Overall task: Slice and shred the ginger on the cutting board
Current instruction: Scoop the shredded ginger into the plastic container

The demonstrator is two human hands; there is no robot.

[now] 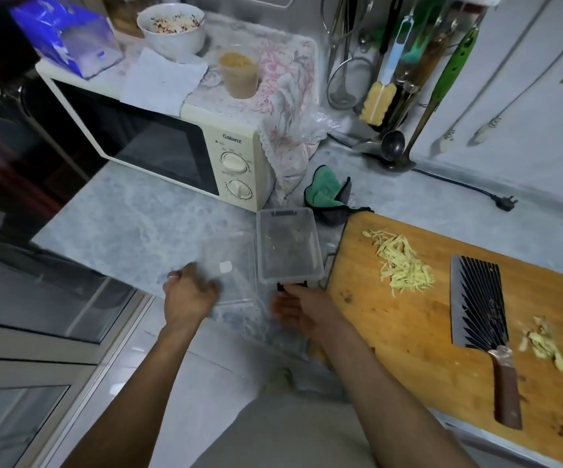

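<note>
Left hand [189, 292] grips the clear lid [229, 268]; right hand [292, 307] holds the container [288, 246], centre frame. Shredded ginger [403, 261] sits piled, cleaver [482, 319] down — cutting looks done.

left hand [189, 293]: arm extended forward, back of hand up, fingers curled downward, ring on 1 finger | right hand [292, 307]: arm extended forward, fingers curled under, fingertips hidden; grip state indeterminate
</note>
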